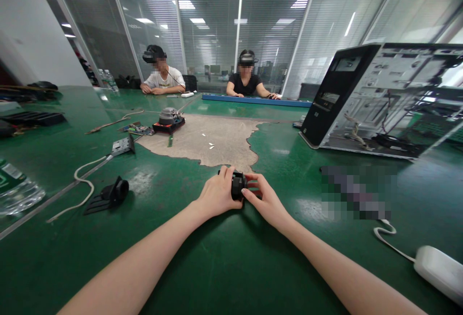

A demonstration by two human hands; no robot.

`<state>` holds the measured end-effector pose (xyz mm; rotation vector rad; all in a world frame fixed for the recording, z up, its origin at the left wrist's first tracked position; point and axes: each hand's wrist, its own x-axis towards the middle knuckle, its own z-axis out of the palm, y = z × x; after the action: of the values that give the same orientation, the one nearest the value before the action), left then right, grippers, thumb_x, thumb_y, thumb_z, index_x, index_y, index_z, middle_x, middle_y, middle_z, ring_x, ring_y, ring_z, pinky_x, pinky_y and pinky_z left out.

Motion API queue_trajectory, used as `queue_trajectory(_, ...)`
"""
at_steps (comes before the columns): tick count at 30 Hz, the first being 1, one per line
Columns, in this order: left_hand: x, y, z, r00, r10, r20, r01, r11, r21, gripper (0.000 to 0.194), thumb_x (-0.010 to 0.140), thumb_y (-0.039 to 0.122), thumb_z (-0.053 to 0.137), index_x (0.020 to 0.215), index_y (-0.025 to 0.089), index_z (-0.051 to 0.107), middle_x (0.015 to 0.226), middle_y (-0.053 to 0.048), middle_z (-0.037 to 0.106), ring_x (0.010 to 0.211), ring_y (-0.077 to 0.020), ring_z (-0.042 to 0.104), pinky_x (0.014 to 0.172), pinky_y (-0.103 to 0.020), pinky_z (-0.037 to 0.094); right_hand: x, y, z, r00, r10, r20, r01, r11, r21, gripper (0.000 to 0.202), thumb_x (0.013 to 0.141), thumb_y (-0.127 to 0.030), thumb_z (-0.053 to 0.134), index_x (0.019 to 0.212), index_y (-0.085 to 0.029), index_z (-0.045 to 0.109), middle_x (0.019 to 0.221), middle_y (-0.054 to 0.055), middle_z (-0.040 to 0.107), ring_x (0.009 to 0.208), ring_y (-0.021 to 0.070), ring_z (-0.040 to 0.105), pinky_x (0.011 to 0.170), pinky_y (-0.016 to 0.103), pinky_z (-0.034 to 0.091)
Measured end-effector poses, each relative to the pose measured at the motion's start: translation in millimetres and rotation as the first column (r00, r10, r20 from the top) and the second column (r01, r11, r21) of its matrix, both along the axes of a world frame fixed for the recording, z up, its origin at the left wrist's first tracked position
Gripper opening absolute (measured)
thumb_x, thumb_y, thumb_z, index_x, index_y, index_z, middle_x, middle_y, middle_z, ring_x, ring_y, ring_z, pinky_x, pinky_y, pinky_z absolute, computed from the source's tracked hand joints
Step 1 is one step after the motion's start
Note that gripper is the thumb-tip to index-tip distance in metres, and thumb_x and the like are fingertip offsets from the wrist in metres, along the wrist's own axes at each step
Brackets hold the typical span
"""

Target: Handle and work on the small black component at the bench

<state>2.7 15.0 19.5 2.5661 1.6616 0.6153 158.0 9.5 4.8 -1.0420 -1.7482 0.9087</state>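
Between my two hands, just above the green tabletop, is a small black chunky part with a rounded, ridged body; its exact kind I cannot make out. My left hand wraps round its left side, fingers over the top and thumb below. On the other side, my right hand grips the right end with thumb and fingertips. The palms and fingers cover much of the part. A black plastic bracket-like piece with a round opening lies to the left of my left hand.
An opened computer case stands at the right. A white block with a cable lies near right. Ahead, a red-and-black cooler-like part rests by a bare brown patch. A water bottle is at left. Two people sit opposite.
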Motion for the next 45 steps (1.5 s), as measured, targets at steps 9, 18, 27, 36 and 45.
queue_trajectory(9,-0.1,0.0,0.3,1.0,0.001,-0.007,-0.001,1.0,0.003,0.072,0.058,0.04,0.058,0.118,0.016,0.026,0.106,-0.009,0.042,0.082,-0.0245,0.056,0.068,-0.035,0.046,0.1,-2.9,1.5,1.0,0.008,-0.009,-0.007,0.997,0.075,0.019,0.075,-0.023,0.053,0.093,-0.02,0.049,0.095,0.003,0.052,0.09,0.0159,0.054,0.075,0.03,0.048)
queue_trajectory(18,0.4,0.6,-1.1,1.0,0.002,-0.008,-0.002,1.0,0.011,0.074,0.056,0.039,0.059,0.118,0.015,0.025,0.106,-0.009,0.042,0.081,-0.0241,0.056,0.068,-0.034,0.046,-0.1,-1.6,1.1,0.999,0.039,0.031,-0.038,0.999,-0.036,0.025,0.077,-0.023,0.051,0.101,-0.02,0.045,0.093,0.004,0.057,0.082,0.0154,0.058,0.074,0.032,0.049)
queue_trajectory(27,0.5,-1.1,2.8,1.0,0.011,-0.002,-0.011,1.0,-0.028,0.069,0.059,0.039,0.057,0.117,0.018,0.026,0.105,-0.009,0.042,0.083,-0.0244,0.056,0.069,-0.035,0.045,0.2,-2.6,0.6,1.0,-0.024,0.017,0.022,0.995,0.101,0.021,0.076,-0.023,0.051,0.097,-0.021,0.048,0.098,0.005,0.051,0.091,0.017,0.054,0.074,0.031,0.05)
queue_trajectory(36,0.4,-0.4,1.6,1.0,0.013,-0.003,-0.013,0.999,-0.03,0.074,0.056,0.039,0.06,0.118,0.018,0.025,0.106,-0.009,0.042,0.085,-0.0247,0.056,0.07,-0.034,0.045,0.6,-3.6,0.7,0.999,0.001,0.047,-0.004,0.998,0.064,0.025,0.075,-0.022,0.053,0.099,-0.021,0.047,0.095,0.004,0.054,0.083,0.0159,0.056,0.072,0.032,0.05)
queue_trajectory(45,1.1,-1.2,2.6,0.999,0.031,-0.011,-0.032,0.999,-0.038,0.071,0.059,0.038,0.059,0.118,0.019,0.025,0.107,-0.009,0.042,0.084,-0.0246,0.056,0.071,-0.035,0.045,-0.6,-2.9,0.3,0.999,-0.013,0.051,0.008,0.996,0.089,0.028,0.077,-0.021,0.049,0.104,-0.021,0.044,0.1,0.006,0.051,0.088,0.0171,0.054,0.074,0.034,0.05)
